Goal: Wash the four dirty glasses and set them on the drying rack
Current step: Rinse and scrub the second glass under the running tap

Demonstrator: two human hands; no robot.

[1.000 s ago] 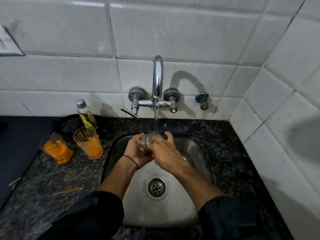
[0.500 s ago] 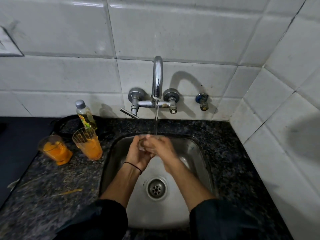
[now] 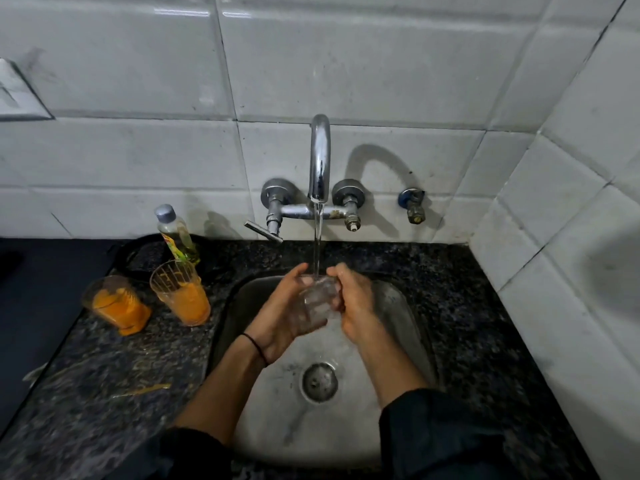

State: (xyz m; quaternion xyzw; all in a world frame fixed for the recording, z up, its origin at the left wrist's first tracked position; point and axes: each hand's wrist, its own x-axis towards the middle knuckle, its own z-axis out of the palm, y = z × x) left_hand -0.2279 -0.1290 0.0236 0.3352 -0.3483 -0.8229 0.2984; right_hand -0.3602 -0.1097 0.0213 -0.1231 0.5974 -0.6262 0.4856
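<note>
Left hand (image 3: pixel 277 317) and right hand (image 3: pixel 356 306) grip clear glass (image 3: pixel 317 306) under running tap (image 3: pixel 320 157) — bottle (image 3: pixel 176 237) label unreadable.

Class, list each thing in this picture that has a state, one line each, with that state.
Tap: running.
Clear glass: held under the stream.
Left hand: grips the clear glass.
Right hand: grips the clear glass.
Stained glass by sink: upright, orange residue inside.
Stained glass farther left: orange residue inside.
Bottle: capped, upright.
Sink: drain uncovered.
</note>
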